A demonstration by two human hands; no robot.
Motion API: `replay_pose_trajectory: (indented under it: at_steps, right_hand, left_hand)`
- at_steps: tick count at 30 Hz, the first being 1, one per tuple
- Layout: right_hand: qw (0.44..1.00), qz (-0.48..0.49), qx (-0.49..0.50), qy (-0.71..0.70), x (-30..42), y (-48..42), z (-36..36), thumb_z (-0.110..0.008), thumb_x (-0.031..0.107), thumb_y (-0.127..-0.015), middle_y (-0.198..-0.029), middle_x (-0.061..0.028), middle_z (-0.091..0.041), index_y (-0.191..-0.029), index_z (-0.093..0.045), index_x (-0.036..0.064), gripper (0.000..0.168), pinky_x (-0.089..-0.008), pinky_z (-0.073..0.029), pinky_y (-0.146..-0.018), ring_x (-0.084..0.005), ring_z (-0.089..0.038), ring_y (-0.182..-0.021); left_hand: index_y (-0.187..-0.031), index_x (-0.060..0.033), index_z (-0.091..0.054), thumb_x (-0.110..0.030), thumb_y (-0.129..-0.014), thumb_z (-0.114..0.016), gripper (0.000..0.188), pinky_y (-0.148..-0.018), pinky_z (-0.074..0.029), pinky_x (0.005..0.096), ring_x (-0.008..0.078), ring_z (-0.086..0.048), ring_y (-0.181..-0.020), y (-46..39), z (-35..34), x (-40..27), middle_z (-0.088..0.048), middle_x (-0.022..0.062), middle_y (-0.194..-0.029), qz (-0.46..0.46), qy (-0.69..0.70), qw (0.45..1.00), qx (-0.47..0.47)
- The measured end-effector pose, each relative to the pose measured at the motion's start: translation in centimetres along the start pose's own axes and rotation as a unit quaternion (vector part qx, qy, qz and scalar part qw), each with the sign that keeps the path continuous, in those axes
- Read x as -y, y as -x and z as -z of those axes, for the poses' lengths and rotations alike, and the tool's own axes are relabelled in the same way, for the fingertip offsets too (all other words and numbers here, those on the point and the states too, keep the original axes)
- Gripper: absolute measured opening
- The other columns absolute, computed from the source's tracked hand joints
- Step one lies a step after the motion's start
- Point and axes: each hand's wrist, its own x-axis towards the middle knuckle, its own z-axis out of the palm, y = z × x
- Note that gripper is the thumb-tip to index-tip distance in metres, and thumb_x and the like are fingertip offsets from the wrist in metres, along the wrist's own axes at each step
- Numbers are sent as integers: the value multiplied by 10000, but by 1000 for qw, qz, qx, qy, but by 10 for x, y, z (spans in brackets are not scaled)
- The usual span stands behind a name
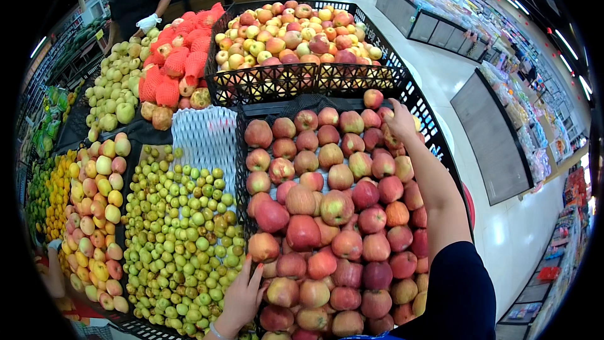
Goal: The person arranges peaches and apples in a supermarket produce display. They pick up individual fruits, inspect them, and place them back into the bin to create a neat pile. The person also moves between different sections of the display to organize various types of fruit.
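Observation:
Rows of red apples (339, 177) fill a black plastic crate in front of me. My right hand (400, 120) reaches to the crate's far right corner, with its fingers at a red apple (384, 114); whether it grips that apple is hidden. A single apple (373, 98) sits just left of those fingertips, at the end of a row. My left hand (241, 295) is at the near left side of the crate, fingers apart, beside an orange-red apple (264, 247). Small green jujubes (188, 241) lie left of this hand.
Behind stands a black crate (264, 80) of smaller apples. Red foam-netted pomegranates (175, 61) and green pears (125, 113) are at the back left. A person (134, 2) with a white glove stands behind them. Another person's arm (54, 269) is at the far left.

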Motion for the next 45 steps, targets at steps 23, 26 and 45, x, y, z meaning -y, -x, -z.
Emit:
replay_pose_trajectory:
  at_steps: [23,26,45]
  right_hand:
    - [986,75,-146,8,-54,-108,-132,-784,176,-708,-1187,-243,-588,-1155,-555,25,524,-497,-531,-916,-486,-628,-999]
    - [994,78,-68,-46,-14,-89,-134,-770,121,-707,-1053,-251,-626,-1117,-535,4,487,-475,-497,-937,-460,-607,-1017]
    - [784,138,271,-542,194,298,110,-914,126,-650,-1188,-90,-605,-1093,-524,94,591,-369,-511,-967,-208,-600,-1101]
  left_hand:
    - [-1570,-36,-390,-312,-1052,-544,607,-1036,-523,437,449,-624,-1215,-6,2,10,-507,293,-1494,110,165,977,83]
    - [-1569,-69,-400,-280,-1033,-617,615,-879,-593,378,335,-707,-1083,1,-9,7,-549,260,-1455,181,251,946,92]
    - [-1407,-53,-586,-327,-931,-662,555,-1071,-486,478,392,-517,-1338,8,11,-11,-536,161,-1485,-100,6,970,-221]
